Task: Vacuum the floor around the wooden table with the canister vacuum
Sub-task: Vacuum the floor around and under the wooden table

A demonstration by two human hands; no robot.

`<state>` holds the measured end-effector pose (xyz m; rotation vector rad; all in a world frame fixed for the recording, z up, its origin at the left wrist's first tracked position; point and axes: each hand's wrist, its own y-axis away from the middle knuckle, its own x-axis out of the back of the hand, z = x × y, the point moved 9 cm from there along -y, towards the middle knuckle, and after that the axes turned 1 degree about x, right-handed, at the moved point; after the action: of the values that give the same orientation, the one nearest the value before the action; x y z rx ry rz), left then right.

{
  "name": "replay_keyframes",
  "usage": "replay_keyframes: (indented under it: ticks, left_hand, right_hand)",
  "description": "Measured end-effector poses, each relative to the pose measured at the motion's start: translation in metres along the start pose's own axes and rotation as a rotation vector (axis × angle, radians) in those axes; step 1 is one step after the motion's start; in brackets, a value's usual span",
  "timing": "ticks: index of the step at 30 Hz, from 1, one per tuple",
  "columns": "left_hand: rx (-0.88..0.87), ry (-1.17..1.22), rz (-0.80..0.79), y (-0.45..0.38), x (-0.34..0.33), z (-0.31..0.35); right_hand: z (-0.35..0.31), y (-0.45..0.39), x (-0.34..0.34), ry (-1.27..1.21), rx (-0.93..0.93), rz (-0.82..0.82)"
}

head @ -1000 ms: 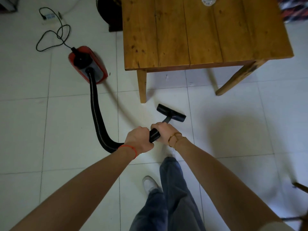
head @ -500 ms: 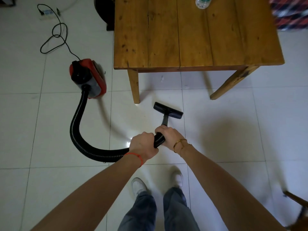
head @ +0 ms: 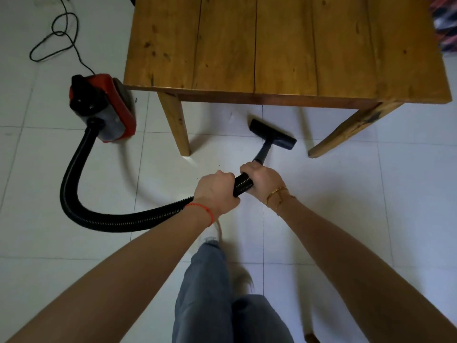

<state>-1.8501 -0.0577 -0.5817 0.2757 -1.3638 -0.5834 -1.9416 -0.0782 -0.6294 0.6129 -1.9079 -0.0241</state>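
A red and black canister vacuum (head: 103,107) stands on the white tile floor left of the wooden table (head: 284,48). Its black ribbed hose (head: 74,184) curves down and right to my hands. My left hand (head: 216,191) grips the hose end. My right hand (head: 263,180) grips the hose just ahead, where the short black wand begins. The black floor nozzle (head: 272,134) rests on the tiles under the table's near edge, between the two front legs.
The table's front left leg (head: 175,125) and slanted front right leg (head: 353,129) flank the nozzle. A black power cord (head: 59,38) loops on the floor at upper left. My jeans-clad legs (head: 222,305) are below my hands. Patterned cloth (head: 445,23) shows at the right edge.
I have stepped closer to the table. The nozzle has slid forward to under the table's edge, and the canister now stands nearer the table's left leg.
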Motion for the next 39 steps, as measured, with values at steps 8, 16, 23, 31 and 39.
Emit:
replay_keyframes:
  ticks: [8, 16, 23, 31, 39]
  left_hand:
    - [0.007, 0.083, 0.137, -0.088, -0.012, -0.016]
    - [-0.058, 0.069, 0.269, -0.188, -0.044, -0.011]
    - [-0.061, 0.004, 0.380, -0.228, -0.068, -0.013]
    - [-0.020, -0.004, 0.445, -0.195, -0.071, -0.042]
    - [0.049, 0.023, 0.494, -0.158, -0.086, -0.091]
  right_hand:
    - [0.058, -0.063, 0.002, 0.142, 0.047, 0.240]
    - [0.132, -0.128, -0.023, 0.280, 0.030, 0.355]
    - [0.160, -0.157, -0.045, 0.324, 0.005, 0.435]
    - [0.120, -0.151, -0.057, 0.336, 0.062, 0.536]
    - [0.066, -0.154, -0.087, 0.392, 0.150, 0.524]
